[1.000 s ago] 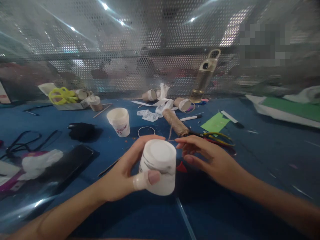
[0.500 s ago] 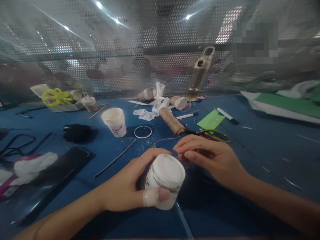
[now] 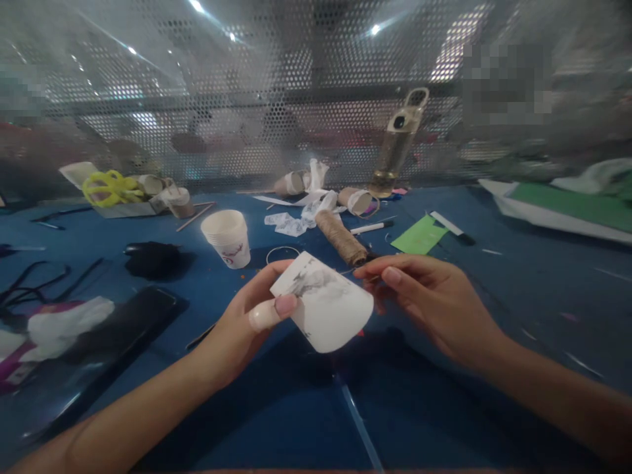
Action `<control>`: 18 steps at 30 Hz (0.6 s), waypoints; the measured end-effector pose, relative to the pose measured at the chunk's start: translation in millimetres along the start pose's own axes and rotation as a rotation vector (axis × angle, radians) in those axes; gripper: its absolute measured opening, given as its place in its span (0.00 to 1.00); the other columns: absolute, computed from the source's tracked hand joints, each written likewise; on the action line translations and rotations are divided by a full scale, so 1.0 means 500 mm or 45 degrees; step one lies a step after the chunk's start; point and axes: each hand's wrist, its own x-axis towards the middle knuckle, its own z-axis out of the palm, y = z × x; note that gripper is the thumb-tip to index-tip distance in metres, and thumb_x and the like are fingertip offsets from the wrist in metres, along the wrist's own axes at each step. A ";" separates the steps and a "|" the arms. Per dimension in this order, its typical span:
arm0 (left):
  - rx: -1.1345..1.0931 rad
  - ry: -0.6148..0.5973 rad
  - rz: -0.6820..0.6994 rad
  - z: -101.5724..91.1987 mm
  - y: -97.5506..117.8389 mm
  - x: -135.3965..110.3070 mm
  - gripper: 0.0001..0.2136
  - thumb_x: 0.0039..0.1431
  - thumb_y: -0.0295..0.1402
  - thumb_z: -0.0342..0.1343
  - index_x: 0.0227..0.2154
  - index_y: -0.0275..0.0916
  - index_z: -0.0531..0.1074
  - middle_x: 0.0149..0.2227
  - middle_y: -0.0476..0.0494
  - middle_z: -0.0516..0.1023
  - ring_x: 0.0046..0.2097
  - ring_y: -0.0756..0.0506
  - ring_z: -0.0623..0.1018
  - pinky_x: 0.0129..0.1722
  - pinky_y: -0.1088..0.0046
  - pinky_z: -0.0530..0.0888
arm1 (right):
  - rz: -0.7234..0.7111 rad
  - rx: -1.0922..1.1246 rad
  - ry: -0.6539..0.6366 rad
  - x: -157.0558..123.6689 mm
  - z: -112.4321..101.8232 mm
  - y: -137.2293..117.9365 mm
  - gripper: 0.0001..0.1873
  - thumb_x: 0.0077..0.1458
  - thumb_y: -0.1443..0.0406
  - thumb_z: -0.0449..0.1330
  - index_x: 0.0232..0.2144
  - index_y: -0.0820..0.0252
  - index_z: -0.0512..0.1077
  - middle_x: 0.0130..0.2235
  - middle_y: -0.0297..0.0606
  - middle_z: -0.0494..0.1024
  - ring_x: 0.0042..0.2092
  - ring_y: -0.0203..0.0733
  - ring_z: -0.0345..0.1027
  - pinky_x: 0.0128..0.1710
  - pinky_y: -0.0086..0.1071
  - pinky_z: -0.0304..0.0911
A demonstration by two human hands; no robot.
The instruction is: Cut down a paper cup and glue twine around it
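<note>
A white paper cup (image 3: 336, 309) with grey smudges on its side is tilted over in my left hand (image 3: 257, 309). The thumb, which has a bandage on it, presses the cup's side while the other fingers go behind it. Close to the cup's right side, my right hand (image 3: 434, 303) pinches what looks like a thin strand of twine (image 3: 348, 270). Just beyond lies a spool of brown twine (image 3: 340, 237). A stack of white paper cups (image 3: 226, 238) stands behind my left hand, beside a thin white ring (image 3: 276, 251) partly hidden by it.
Glue stick (image 3: 360, 421) lies in front on the blue table. Crumpled white strips (image 3: 286, 224), a marker (image 3: 370, 228), green paper (image 3: 419, 234) and a bottle (image 3: 395, 151) are further back. Left are yellow-handled scissors (image 3: 111, 189), a black bundle (image 3: 152, 260) and a dark pouch (image 3: 133, 322).
My left hand has lifted the cup and turned it, so its side now faces me instead of its end. My right hand has shifted slightly up and right, still pinching.
</note>
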 end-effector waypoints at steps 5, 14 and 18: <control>-0.039 0.050 0.097 0.001 0.006 -0.004 0.23 0.56 0.45 0.68 0.52 0.42 0.74 0.55 0.37 0.81 0.55 0.31 0.79 0.54 0.55 0.74 | -0.029 0.000 0.126 0.007 -0.001 -0.013 0.08 0.58 0.55 0.71 0.34 0.51 0.85 0.35 0.36 0.84 0.33 0.38 0.77 0.28 0.30 0.73; -0.044 -0.017 0.005 -0.015 -0.005 -0.006 0.20 0.64 0.46 0.62 0.56 0.45 0.75 0.49 0.39 0.80 0.48 0.37 0.80 0.45 0.61 0.77 | -0.387 -0.108 0.747 0.026 -0.072 -0.074 0.06 0.66 0.55 0.63 0.37 0.36 0.81 0.55 0.29 0.78 0.66 0.49 0.64 0.64 0.48 0.61; 0.038 -0.027 -0.049 -0.014 -0.006 -0.006 0.21 0.65 0.46 0.62 0.58 0.48 0.74 0.50 0.40 0.79 0.47 0.37 0.80 0.46 0.60 0.77 | -0.423 -0.272 0.684 0.004 -0.052 -0.059 0.03 0.62 0.56 0.68 0.35 0.38 0.83 0.42 0.30 0.81 0.41 0.45 0.76 0.46 0.45 0.72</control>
